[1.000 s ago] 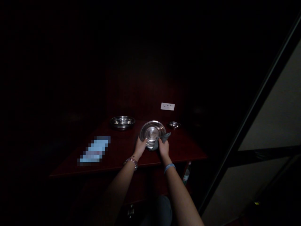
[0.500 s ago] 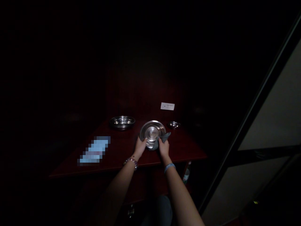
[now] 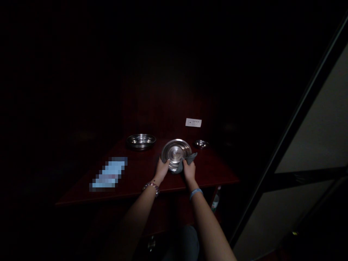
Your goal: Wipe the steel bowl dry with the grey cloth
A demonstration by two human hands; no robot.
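Observation:
A round, shiny metal bowl [image 3: 176,152] is tilted up above the dark red table, its inner face or base toward me; which of the two I cannot tell. My left hand [image 3: 162,169] grips its lower left rim, thumb on the near face. At the lower right rim, my right hand [image 3: 189,169] is closed on a grey-green cloth [image 3: 191,158], pressing it against the metal. Part of the cloth hangs below the rim and a corner sticks out to the right. The fingers behind the bowl are hidden.
Nested metal bowls [image 3: 141,141] stand at the back left of the table [image 3: 136,177], a small metal bowl [image 3: 201,144] at the back right. A pixelated blue patch [image 3: 108,174] covers something at left. A white socket [image 3: 193,123] is on the wall; a bottle [image 3: 216,200] stands below the table.

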